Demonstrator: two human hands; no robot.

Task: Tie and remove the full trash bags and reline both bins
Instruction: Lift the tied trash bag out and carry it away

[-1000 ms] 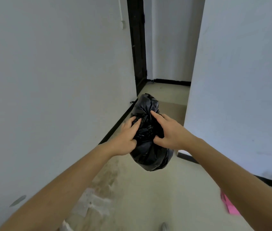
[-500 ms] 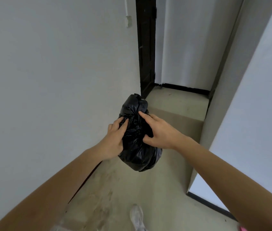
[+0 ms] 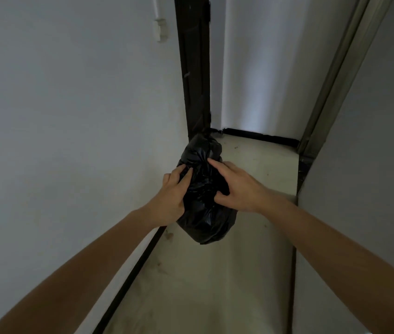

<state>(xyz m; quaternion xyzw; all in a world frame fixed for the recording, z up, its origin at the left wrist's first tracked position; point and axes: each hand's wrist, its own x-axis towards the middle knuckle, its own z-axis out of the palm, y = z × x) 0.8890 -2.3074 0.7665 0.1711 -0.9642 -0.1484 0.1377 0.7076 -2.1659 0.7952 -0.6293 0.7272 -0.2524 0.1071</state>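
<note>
I see a narrow corridor with a pale, stained floor (image 3: 205,285) running ahead. A plain white wall (image 3: 70,116) stands on the left with a black baseboard (image 3: 128,278) along its foot. High on it sits a small white fitting (image 3: 160,30). Beyond stands a dark door frame (image 3: 194,68), and beside it a white far wall (image 3: 258,68). A grey-green frame (image 3: 335,68) leans across the right, next to another white wall (image 3: 372,165).

Both bare arms reach forward. The left hand (image 3: 175,197) and right hand (image 3: 237,186) face each other, fingers curled and pinching, the 2 hands close together at chest height.
</note>
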